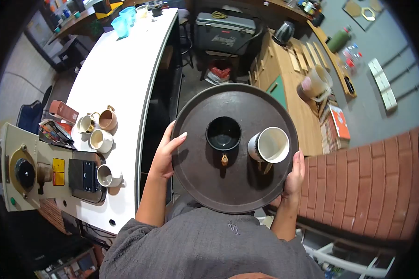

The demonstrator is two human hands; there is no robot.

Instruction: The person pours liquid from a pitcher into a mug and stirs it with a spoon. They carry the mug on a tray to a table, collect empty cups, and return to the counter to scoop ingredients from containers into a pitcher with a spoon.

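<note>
A round dark brown tray [200,186] is held level in front of my body. My left hand [164,151] grips its left rim, thumb on top and the other fingers hidden beneath. On the right rim, my right hand [294,176] is closed around the edge, its fingertips showing beside the tray. Two mugs stand upright on the tray: a black mug [223,134] near the middle, and a white mug [271,145] with a dark outer patch to its right. Both mug handles point toward my body. The black mug's inside is dark, and its contents cannot be made out.
A white counter [125,88] on the left carries several mugs [101,140], a scale [84,175], a grinder [23,172] and blue cups [121,26]. To the right are a wooden cabinet [307,130], a pitcher [313,83] and a brick wall [363,186]. A cooler [226,35] stands ahead.
</note>
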